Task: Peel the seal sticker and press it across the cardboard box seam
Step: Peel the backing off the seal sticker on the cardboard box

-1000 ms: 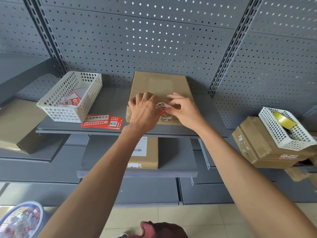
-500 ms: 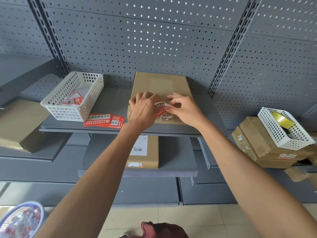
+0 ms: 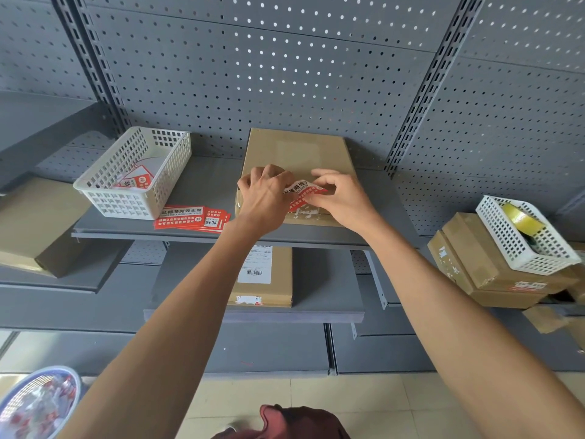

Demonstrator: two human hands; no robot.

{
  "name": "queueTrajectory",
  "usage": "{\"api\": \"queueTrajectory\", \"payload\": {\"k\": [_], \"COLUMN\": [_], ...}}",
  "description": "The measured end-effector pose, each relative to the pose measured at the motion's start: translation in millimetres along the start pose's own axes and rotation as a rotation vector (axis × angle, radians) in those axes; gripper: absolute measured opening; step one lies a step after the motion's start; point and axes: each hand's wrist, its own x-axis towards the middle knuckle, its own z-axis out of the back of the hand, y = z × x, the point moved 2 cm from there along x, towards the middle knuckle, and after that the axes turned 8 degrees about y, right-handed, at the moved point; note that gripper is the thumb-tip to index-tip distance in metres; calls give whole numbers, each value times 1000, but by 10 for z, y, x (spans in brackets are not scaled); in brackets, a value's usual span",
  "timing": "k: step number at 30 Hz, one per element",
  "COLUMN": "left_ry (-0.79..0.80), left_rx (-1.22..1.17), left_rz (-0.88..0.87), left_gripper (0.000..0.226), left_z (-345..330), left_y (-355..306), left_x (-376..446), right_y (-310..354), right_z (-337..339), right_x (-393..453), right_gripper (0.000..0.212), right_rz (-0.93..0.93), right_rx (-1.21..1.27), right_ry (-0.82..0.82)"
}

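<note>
A flat cardboard box (image 3: 297,150) lies on the grey shelf (image 3: 209,191) in front of me. A red and white seal sticker (image 3: 301,194) curls up over the box's near end. My left hand (image 3: 266,198) pinches the sticker's left end and my right hand (image 3: 343,198) pinches its right end. Below the sticker, near the box's front edge, white torn sticker remains (image 3: 305,213) show on the cardboard. The fingertips hide the sticker's ends, and I cannot tell how much of it touches the box.
A stack of red seal stickers (image 3: 193,218) lies left of the box, beside a white basket (image 3: 136,172) holding more. A labelled box (image 3: 262,277) sits on the lower shelf. At right, cardboard boxes (image 3: 487,270) carry a white basket with tape (image 3: 522,236).
Both hands stay at the box's near end; more of the sticker shows between them now, bowed upward with its printed face up. The view has shifted slightly.
</note>
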Motion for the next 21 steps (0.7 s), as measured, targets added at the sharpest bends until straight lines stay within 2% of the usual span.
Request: {"api": "queueTrajectory", "payload": {"k": [5,6,8,12,16,21], "left_ry": [-7,-10,-10,-19,-24,-40], "left_rx": [-7,-8,-19,-13,3,5], "left_rz": [-4,-5,-8,-12,-15,-84], "left_gripper": [34,34,32,31,30,26], "left_z": [1,1,-5,-14,-18,0], "left_y": [6,12,15,11,10,46], "left_x": [-6,-8,-6,-12,-16,-53], "right_y": [67,94,118,113,96,75], "right_z": [-9,-14,-37,-52,-63,-63], "right_x": [17,28,30,36,33,37], "right_gripper": [56,56,41,18,8,7], "right_rz": [-24,-9,26,21,9,19], "right_rx": [26,-5,-98,-85,-93,-98], "right_ry": [-14,4,26,-12,-9,19]}}
